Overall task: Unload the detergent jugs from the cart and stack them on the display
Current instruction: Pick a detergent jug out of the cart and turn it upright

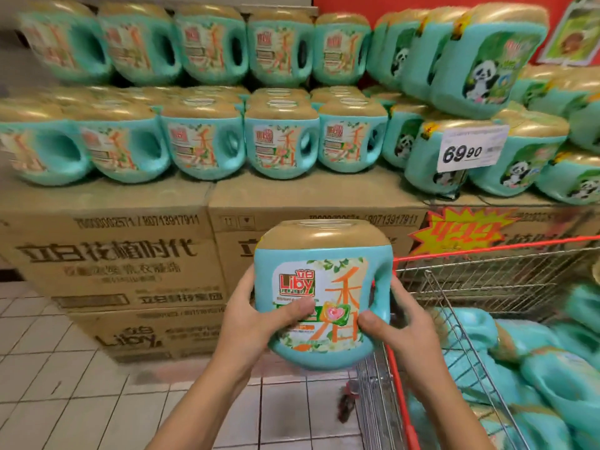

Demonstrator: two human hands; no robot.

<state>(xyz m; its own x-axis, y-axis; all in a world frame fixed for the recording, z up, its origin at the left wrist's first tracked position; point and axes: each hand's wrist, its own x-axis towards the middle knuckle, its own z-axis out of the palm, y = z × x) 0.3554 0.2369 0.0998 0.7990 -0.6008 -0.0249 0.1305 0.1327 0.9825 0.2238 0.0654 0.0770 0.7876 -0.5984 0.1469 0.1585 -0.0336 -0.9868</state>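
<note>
Fingers (300,308): both thumbs lie flat on the label face. The other fingers curl round the sides and go out of sight behind.

The left hand (250,319) and right hand (402,323) clamp the detergent jug (321,287) between them, the right on the handle side. The jug is upright, gold cap up, label facing the person. It hangs in the air in front of the cardboard cases (130,254), below their top edge and touching nothing else. A two-hand grip low on the body suggests a heavy load, kept level so it can be set down label-out like the rest.

On top of the cases stands a lower row (279,141) of matching jugs. An upper row (211,43) sits on caps further back. Panda-label jugs (487,60) and a price tag (470,149) occupy the right end of the case tops.

The cart (487,251) stands to the right of the cases, its red rim close against them. The remaining jugs (535,352) lie inside it on their sides.

Room to move:
- A bare strip of carton runs along the front edge of the cases, before the lower row.
- Uncovered caps show between the two rows, probably the next seat.
- The lift must clear the front edge of the cases and the lower row's caps.
- Tiled floor (48,368) lies to the left of the cases.
</note>
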